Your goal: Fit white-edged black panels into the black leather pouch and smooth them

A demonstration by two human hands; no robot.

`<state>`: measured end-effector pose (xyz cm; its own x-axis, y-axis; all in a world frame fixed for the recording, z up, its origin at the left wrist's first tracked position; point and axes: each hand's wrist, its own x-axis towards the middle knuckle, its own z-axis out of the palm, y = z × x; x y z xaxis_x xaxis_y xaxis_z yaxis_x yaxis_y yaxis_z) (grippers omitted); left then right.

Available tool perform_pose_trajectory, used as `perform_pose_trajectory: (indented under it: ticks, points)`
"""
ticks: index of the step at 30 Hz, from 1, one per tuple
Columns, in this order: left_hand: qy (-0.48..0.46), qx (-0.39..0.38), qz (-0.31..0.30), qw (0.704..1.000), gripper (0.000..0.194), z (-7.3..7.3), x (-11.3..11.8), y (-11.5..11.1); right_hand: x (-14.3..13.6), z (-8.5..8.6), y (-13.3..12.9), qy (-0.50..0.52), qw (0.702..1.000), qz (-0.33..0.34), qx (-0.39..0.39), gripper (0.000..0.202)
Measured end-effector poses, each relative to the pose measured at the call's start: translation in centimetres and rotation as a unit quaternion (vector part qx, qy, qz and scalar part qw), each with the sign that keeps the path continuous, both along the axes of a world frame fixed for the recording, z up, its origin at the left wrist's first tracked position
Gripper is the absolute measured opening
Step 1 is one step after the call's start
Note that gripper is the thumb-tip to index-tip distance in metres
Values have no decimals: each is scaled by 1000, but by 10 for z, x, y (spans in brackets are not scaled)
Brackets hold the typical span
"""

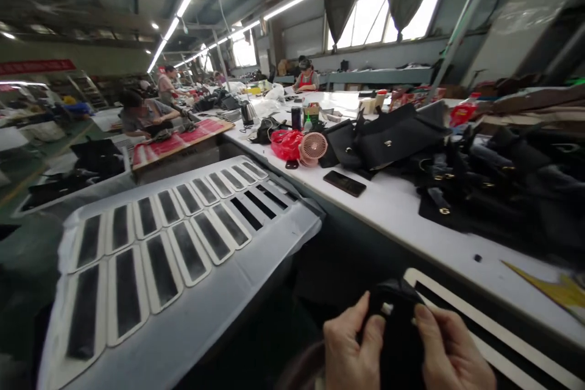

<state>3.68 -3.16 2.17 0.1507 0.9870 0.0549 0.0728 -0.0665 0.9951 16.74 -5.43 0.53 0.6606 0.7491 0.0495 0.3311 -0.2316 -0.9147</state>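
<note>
Low in the head view, a black piece with a small metal fitting near its top is held upright between both hands. My left hand pinches its left edge, thumb beside the fitting. On the right edge, my right hand grips it with thumb and fingers. Behind my right hand lies a cream-rimmed frame with a dark middle, partly covered by the hand. Several white-bordered dark strips lie in two rows on a grey-covered board at the left.
The white table holds a phone, a pink fan, a red plastic bag and black bags. More black pieces are piled at the right. Several people sit or stand farther back at other tables.
</note>
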Motion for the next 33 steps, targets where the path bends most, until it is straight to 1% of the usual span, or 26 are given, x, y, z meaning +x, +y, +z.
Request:
perform_pose_trajectory:
  ticks: [2,4,6,7,9,12,14,17,22,24,28,31,33]
  points:
    - [0,-4,27,1000,38,-10,-3,0,-5,1,3,9,1000,12,26,43]
    - [6,-6,48,999,40,-23,-6,0,-11,-4,3,40,998,14,48,42]
    - [7,-10,61,998,42,-34,-9,0,-18,-13,-2,64,996,16,65,40]
    - [4,-14,64,998,43,-39,-10,1,-21,-19,-5,60,995,18,73,39]
    - [-4,-21,69,997,43,-45,-13,1,-26,-31,-13,11,996,14,89,37]
    - [-12,-26,73,997,41,-48,-14,2,-29,-45,-22,-72,990,4,119,34]
    - [-10,-41,71,997,40,-48,-15,3,-30,-51,-23,-95,986,6,138,34]
    - [-14,-69,63,995,41,-48,-14,5,-29,-57,-22,-103,985,14,136,33]
    - [-27,-83,40,995,43,-51,-14,9,-29,-62,-22,-86,990,15,112,33]
    - [-26,-90,43,995,43,-55,-13,9,-29,-61,-23,-87,988,24,122,33]
    - [-25,-99,86,991,42,-68,-12,7,-31,-63,-28,-109,984,34,137,39]
    - [-38,-105,78,991,44,-78,-14,6,-34,-69,-32,-131,981,39,138,42]
    - [-49,-109,69,990,43,-81,-15,6,-34,-72,-34,-147,978,41,140,43]
